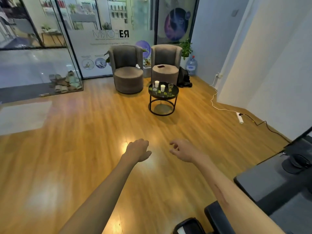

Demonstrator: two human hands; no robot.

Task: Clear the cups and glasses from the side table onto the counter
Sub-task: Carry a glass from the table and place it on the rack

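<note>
Both hands empty; four cups (159, 86) on side table (175, 94)

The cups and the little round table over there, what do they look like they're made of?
The two white cups look like matte paper or plastic: opaque, no shine. The two glasses look like clear glass or plastic: see-through. The table seems to have a glossy dark top, mirroring the cups, on a thin black frame, probably metal.

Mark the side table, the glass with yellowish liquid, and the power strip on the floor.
Side table (175, 95): head view, on its dark right rim.
Glass with yellowish liquid (170, 87): head view, mid-body.
Power strip (240, 117): head view, middle of its white casing.
</note>
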